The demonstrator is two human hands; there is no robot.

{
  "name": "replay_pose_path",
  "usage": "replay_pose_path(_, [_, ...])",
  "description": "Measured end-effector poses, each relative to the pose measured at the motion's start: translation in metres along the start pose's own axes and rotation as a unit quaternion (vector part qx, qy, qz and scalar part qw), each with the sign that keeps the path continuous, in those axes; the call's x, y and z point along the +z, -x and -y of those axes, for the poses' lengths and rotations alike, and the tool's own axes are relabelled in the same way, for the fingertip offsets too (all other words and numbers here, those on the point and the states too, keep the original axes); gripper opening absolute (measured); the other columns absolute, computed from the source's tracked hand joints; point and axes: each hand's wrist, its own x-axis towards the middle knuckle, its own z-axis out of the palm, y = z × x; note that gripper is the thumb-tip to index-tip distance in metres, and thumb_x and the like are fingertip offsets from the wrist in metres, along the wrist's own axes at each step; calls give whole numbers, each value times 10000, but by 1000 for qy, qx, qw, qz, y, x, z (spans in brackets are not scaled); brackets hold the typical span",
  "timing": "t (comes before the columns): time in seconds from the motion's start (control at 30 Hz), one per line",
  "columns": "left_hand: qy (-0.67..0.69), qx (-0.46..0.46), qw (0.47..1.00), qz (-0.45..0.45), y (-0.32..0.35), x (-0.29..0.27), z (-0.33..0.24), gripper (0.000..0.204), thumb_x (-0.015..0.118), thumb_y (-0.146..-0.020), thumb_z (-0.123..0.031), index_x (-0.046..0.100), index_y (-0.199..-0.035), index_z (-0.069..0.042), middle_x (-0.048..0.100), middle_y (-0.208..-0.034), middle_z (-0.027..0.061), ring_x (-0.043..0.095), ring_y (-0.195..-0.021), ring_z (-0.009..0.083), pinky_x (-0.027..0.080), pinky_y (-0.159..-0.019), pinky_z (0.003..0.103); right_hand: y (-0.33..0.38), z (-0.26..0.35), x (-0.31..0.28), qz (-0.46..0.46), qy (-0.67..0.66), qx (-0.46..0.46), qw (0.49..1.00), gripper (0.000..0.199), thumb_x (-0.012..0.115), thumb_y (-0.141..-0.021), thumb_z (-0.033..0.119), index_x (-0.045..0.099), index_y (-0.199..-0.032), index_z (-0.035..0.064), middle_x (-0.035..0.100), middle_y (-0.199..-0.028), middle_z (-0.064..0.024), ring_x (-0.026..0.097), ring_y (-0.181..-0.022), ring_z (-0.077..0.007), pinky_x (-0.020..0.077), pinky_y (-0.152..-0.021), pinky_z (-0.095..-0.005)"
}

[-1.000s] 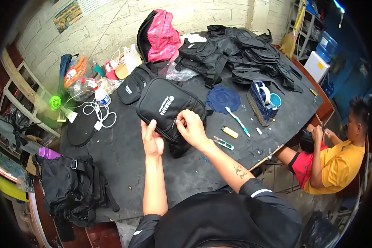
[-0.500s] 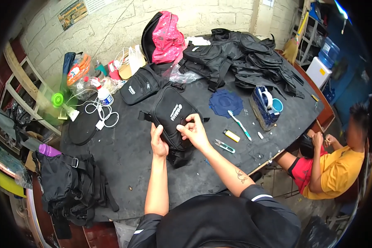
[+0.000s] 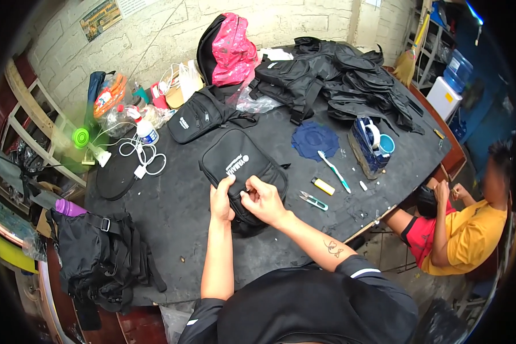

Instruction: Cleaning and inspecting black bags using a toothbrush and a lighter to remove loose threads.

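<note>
A small black sling bag [image 3: 228, 150] with white lettering on its front lies on the dark table, directly before me. My left hand [image 3: 221, 202] grips its near left edge, thumb on the front face and the other fingers mostly out of sight. With thumb and curled fingers together, my right hand [image 3: 264, 200] pinches at the front pocket close to the left thumb. Whatever is between those fingers is too small to make out. Right of the bag lie green-handled thread snips [image 3: 313, 201], a yellow lighter [image 3: 323, 186] and a toothbrush [image 3: 335, 172].
Another black sling bag [image 3: 192, 121] lies beyond mine. Black bags [image 3: 350, 80] are heaped at the back, beside a pink backpack [image 3: 233, 49]. A tape dispenser [image 3: 368, 150] stands at right. More black bags [image 3: 100, 258] sit at the left edge. A person [image 3: 464, 229] sits at the right.
The sling bag has turned and its top has tipped leftward, its front now facing up more. My right hand has drawn left and curled its fingers tighter, nearer the left thumb.
</note>
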Motion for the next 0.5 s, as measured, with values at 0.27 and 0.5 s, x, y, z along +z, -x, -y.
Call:
replay_pose_path(0.27, [176, -35, 983, 24, 5, -4, -8, 313, 481, -766, -42, 560, -1027, 112, 619, -1035, 183, 621, -931, 294, 496, -866, 379, -22, 43, -21, -6, 29, -4, 1000, 60, 576, -739, -8, 529, -769, 13, 530, -657, -116, 539, -546, -216, 438, -520, -306])
replay_pose_path(0.5, [158, 6, 987, 28, 16, 12, -12, 373, 475, -750, -1, 514, -1093, 140, 580, -1106, 221, 599, -989, 324, 488, -896, 417, -62, 10, -65, -166, 179, -36, 969, 113, 662, -748, 70, 585, -802, 8, 554, -693, -94, 552, -618, -203, 454, -573, -305])
